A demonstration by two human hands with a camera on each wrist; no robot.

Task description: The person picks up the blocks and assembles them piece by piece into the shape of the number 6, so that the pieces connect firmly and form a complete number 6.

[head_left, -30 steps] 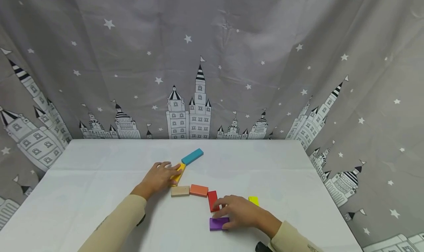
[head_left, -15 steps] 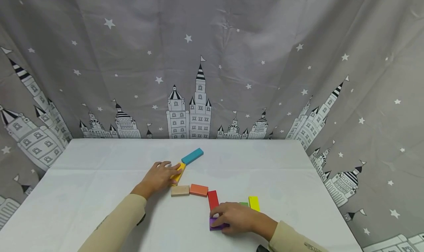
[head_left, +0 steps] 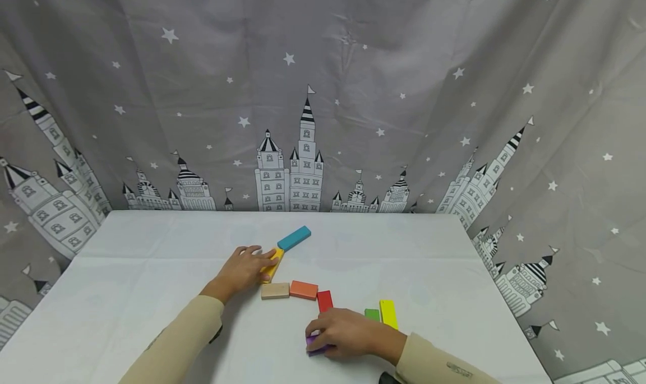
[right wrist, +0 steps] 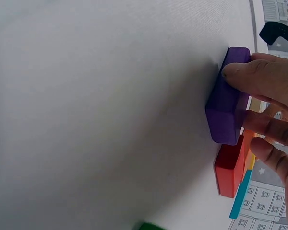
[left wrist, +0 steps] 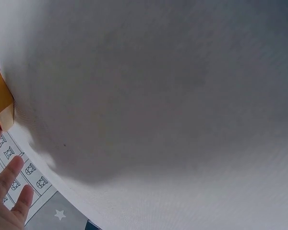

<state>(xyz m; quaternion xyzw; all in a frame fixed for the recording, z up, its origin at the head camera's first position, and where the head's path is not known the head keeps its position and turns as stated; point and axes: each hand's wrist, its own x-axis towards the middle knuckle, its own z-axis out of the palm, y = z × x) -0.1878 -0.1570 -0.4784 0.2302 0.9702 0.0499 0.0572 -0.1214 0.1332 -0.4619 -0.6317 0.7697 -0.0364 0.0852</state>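
Note:
My right hand pinches a purple block between the thumb on its near face and the fingers behind. The purple block lies just below the red block, part of which is hidden by the hand. Over to the left, my left hand holds a yellow-orange block with thumb and index finger, the other fingers spread. A blue block touches its far end. Near its lower end lie a wooden-coloured block and an orange block, set end to end.
A green block and a bright yellow block lie right of the right hand, partly covered by it. A white cloth-covered table spreads beneath everything. Behind it hangs a grey curtain with stars and castles.
My right hand has come down onto the purple block, taken hold of it and shifted it left. The green block has come into sight. My left hand stays put.

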